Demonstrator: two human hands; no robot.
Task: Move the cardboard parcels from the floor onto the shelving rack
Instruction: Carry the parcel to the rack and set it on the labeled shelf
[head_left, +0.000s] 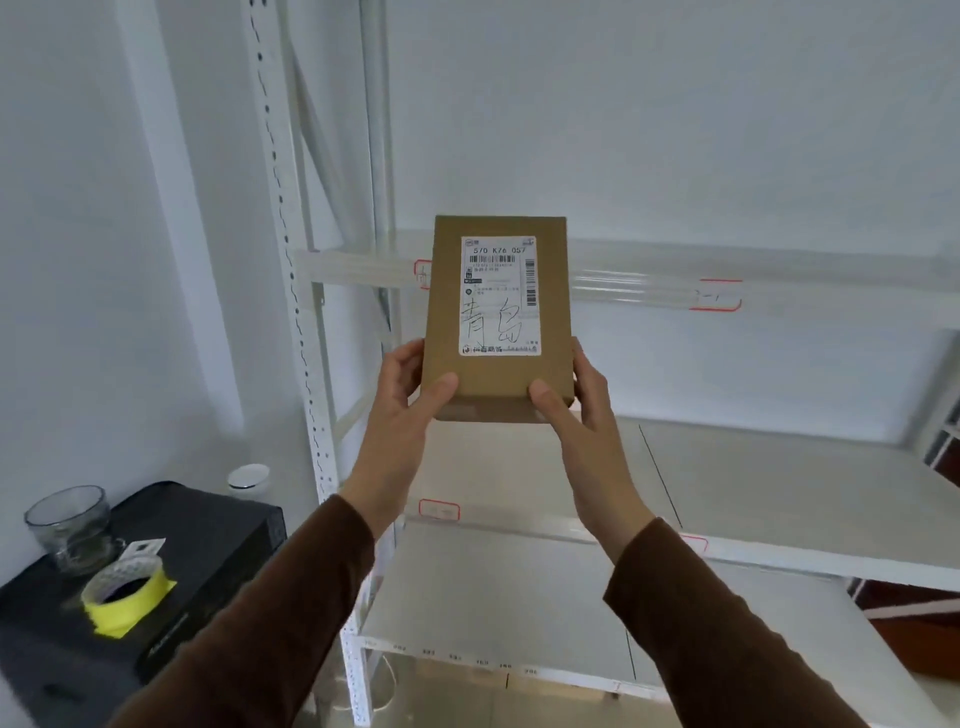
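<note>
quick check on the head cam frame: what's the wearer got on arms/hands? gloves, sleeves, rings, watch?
Both arms wear long brown sleeves of a plain, soft-looking fabric that end at the wrists, with no visible print or cuff detail. The left hand and right hand are bare: no gloves. No rings, watch or bracelet show on the parts in view. No cables or markings on either arm.

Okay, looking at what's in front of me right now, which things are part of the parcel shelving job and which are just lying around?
Part of the job:
- cardboard parcel, held up by both hands
- left hand and right hand, gripping its lower corners
- white shelving rack

Just lying about:
- yellow tape roll
- glass cup
- black case they rest on
- white lidded jar behind it
</note>
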